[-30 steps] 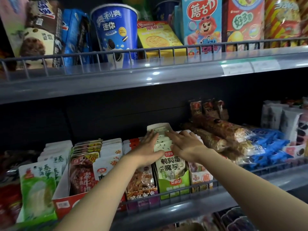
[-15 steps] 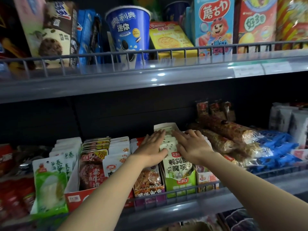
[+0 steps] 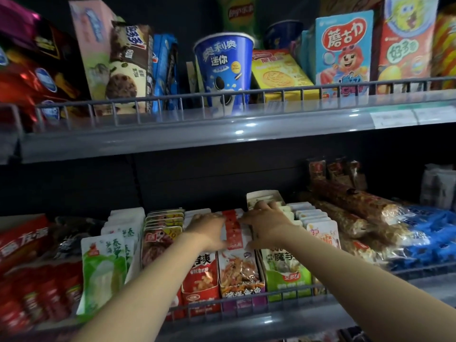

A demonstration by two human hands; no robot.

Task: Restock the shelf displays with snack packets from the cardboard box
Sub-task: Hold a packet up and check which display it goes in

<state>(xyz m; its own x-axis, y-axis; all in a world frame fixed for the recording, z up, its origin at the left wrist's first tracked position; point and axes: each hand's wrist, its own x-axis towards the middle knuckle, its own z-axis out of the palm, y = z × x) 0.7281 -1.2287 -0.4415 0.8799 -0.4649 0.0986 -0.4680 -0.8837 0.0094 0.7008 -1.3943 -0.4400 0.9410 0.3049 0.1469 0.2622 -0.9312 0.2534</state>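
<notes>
Head view: both bare arms reach up to the lower shelf (image 3: 271, 324), hands meeting over a row of upright snack packets. Left hand (image 3: 209, 230) lies palm-down on the packet tops, fingers curled onto the left edge of the red-and-white packets (image 3: 233, 230) — touching them, but whether it actually grips one I cannot tell. Right hand (image 3: 267, 224) presses against the right side of the same red-and-white row, fingers spread narrow and reaching back toward the cream display carton (image 3: 262, 197) behind; a closed grasp is not visible, so cannot tell either. The packets sit between the two hands, standing in the middle of the shelf behind the wire front rail (image 3: 246, 302). Just right of them — green-and-white packets (image 3: 286, 270) in their carton; left, a red packet row (image 3: 201, 275) and a green pouch (image 3: 102, 270). Long brown wrapped rolls (image 3: 345, 208) and blue packs (image 3: 429, 233) lie further right. Upper shelf (image 3: 222, 137) carries a blue cup (image 3: 224, 67), yellow box (image 3: 276, 70) and cartoon box (image 3: 344, 49). Image slightly blurred. Cardboard box not in frame.
</notes>
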